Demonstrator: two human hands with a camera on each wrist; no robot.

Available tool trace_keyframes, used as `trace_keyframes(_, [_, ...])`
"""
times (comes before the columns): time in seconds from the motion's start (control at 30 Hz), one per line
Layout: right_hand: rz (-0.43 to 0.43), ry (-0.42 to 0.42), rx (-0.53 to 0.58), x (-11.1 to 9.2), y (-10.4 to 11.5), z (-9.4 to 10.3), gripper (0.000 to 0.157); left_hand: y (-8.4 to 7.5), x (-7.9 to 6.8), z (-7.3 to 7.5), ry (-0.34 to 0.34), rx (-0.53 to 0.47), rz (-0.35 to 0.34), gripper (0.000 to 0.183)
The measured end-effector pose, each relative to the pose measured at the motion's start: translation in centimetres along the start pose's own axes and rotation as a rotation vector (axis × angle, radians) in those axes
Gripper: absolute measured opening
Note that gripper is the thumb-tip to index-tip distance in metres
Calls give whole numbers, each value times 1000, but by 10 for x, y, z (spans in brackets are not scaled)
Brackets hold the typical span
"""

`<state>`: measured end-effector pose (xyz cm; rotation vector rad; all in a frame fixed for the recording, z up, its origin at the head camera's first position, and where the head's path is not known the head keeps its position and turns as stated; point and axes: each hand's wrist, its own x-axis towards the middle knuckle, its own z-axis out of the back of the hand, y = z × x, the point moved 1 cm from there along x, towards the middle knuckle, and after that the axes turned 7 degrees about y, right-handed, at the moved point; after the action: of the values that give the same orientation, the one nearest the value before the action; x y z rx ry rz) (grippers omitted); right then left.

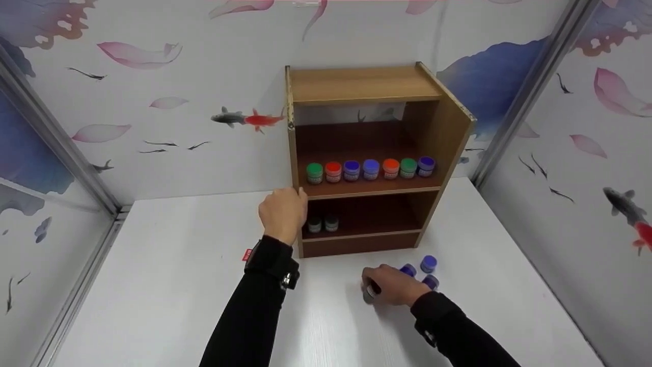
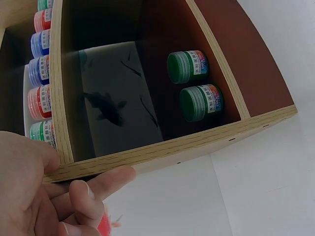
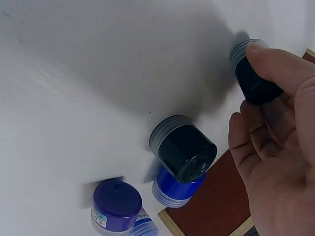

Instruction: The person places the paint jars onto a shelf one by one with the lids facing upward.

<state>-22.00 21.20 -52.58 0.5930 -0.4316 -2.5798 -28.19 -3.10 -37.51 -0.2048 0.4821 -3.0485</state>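
Note:
My left hand [image 1: 283, 214] grips the left side board of a small wooden shelf unit [image 1: 364, 245], thumb and fingers on either side of its front edge in the left wrist view. Down on the white table, my right hand [image 1: 392, 285] pinches a dark paint jar [image 3: 253, 73] between thumb and fingers. Close to that hand lie another dark jar [image 3: 183, 150], a blue jar [image 3: 177, 188] and a purple-topped jar [image 3: 117, 204]. In the head view the hand hides part of this group; a blue-lidded jar [image 1: 428, 263] stands just beyond it.
Several green, red and blue paint jars [image 1: 371, 169] line the middle board. Two green jars [image 2: 202, 102] stand at the left of the lower compartment. Patterned white walls [image 1: 204, 102] enclose the table [image 1: 178, 285] behind and at both sides. A small red tag [image 1: 247, 254] lies left of the unit.

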Motion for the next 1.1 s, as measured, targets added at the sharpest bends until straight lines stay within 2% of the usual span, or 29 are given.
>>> trace_keyframes(0.2, [75,-6,-8,1,-2,0,34,0,1,-1,4,-9,4,50])
trace_keyframes(0.37, [113,-16,-32,0,-5,-1,49,0,1,-1,14,-4,7,50])
trace_keyframes(0.57, [135,-47,-45,1,-6,0,31,0,1,-2,24,-7,8,50])
trace_keyframes(0.8, [79,-53,3,5,-5,2,27,0,2,-2,28,-1,11,51])
trace_keyframes(0.97, [141,-53,-13,6,-6,3,23,1,2,-2,26,-4,12,51])
trace_keyframes(1.1, [169,-48,25,5,-8,5,26,1,1,-2,7,-4,2,51])
